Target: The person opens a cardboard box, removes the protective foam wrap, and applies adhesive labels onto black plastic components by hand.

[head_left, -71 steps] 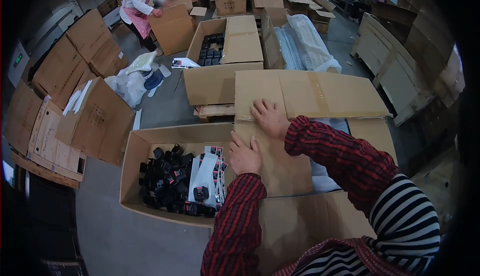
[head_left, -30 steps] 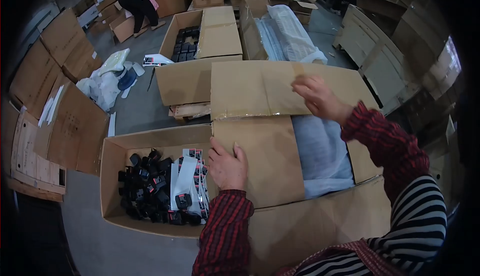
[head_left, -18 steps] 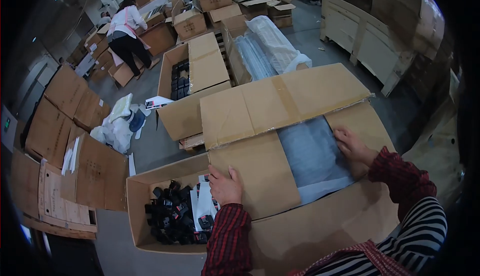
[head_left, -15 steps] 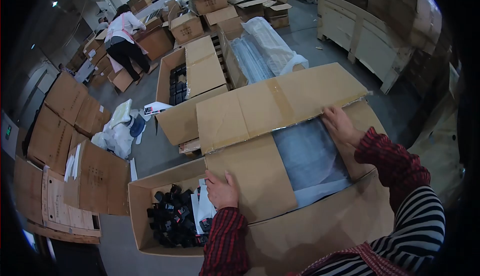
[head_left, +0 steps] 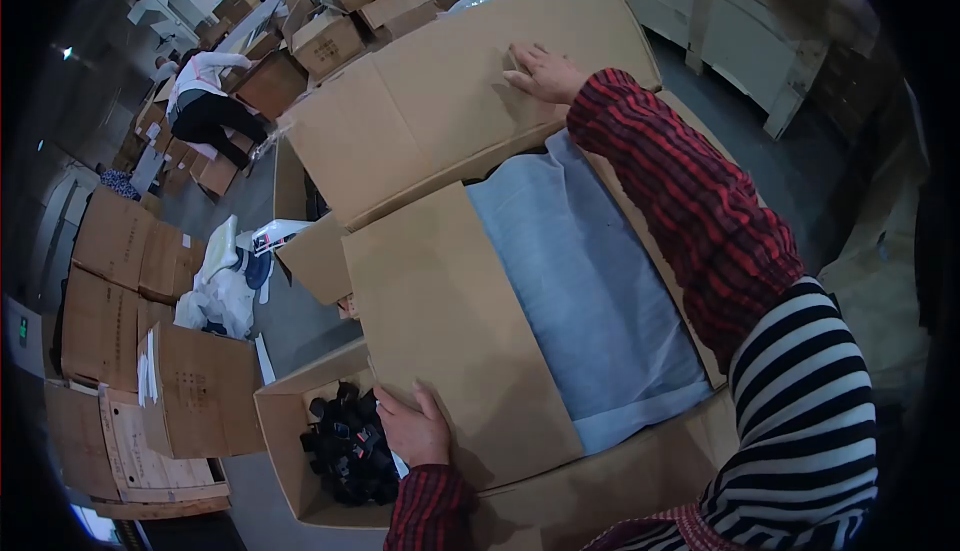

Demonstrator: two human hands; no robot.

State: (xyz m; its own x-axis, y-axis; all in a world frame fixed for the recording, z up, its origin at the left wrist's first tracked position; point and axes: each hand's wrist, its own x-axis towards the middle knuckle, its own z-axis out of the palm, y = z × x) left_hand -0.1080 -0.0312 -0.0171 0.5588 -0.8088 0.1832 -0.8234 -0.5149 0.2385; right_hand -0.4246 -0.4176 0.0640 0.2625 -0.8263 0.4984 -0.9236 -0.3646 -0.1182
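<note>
Floor of smooth grey runs between cartons, with a pale wooden crate far right, stacked brown cartons at left and a bending person in a white top beyond. Nearest lies the large brown cardboard box, right before the wearer; its long far flap blocks the view of boxes behind, and the right sleeve covers much of its right-hand flap.

Half a second ago the right hand was at the far flap's near edge; now it is farther out on that flap, and more shows of the translucent bluish sheet, soft and wrinkled, inside. A flat, creased left flap covers part of it.

Just left, a smaller open cardboard box holds jumbled, angular black parts.

The right hand lies open on the far flap, fingers loosely spread. The left hand rests at the left flap's edge, thumb wide; whether it grips, I cannot tell.
</note>
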